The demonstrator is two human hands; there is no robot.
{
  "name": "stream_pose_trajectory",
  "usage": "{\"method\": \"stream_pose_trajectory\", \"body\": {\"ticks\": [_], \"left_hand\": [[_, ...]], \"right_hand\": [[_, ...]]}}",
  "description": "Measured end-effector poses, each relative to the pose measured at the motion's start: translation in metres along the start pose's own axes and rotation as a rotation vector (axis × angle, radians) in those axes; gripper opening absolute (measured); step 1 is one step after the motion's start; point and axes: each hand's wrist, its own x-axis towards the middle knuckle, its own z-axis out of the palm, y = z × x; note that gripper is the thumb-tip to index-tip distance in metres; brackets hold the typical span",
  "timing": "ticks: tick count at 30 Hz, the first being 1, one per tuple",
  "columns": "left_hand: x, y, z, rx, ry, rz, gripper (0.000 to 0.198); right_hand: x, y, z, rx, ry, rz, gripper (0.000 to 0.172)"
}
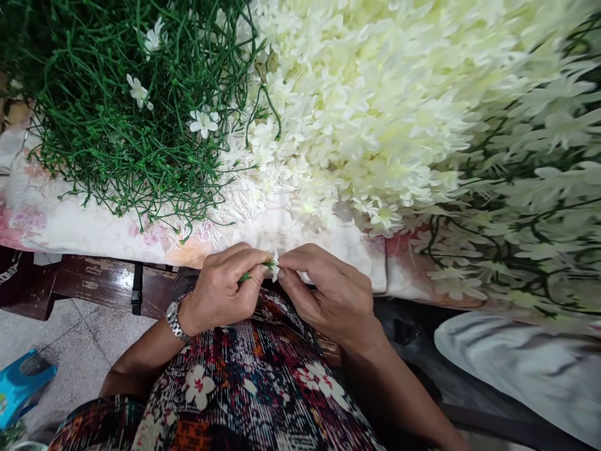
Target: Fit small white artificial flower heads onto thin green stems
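My left hand (230, 285), with a metal watch on its wrist, pinches a thin green artificial stem (245, 276) between thumb and forefinger. At the stem's end, between both hands, is a small white artificial flower (275, 265). The fingertips of my right hand (328, 285) are closed on the flower's other side; whether they grip a petal or a tiny centre piece is hidden. Just beyond my hands lies a floral-print cloth (277, 228) on the work surface. A heap of green stems (141, 138) sits at the back left, a few bearing white flowers.
A large pile of loose white-yellow flowers (375, 113) fills the back middle. Finished-looking flower sprays (526, 207) with green stems hang over the right side. A blue plastic stool (23, 385) stands on the floor at the lower left. White fabric (516, 369) lies at the right.
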Motion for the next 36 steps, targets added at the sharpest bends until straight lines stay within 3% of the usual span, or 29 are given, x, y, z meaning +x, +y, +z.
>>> {"method": "stream_pose_trajectory", "body": {"ticks": [17, 24, 28, 36], "left_hand": [[0.001, -0.007, 0.009, -0.055, 0.036, 0.013, 0.016], [0.006, 0.0, 0.006, -0.117, 0.028, -0.073, 0.019], [0.007, 0.005, -0.001, -0.15, 0.086, -0.124, 0.026], [0.003, 0.009, 0.002, -0.284, 0.306, -0.024, 0.022]], "right_hand": [[0.0, 0.007, 0.011, 0.006, 0.026, -0.017, 0.015], [-0.003, 0.011, 0.002, -0.043, 0.091, -0.018, 0.018], [-0.005, 0.008, -0.001, -0.104, 0.188, 0.015, 0.022], [-0.007, -0.001, 0.001, -0.049, 0.271, 0.15, 0.014]]}}
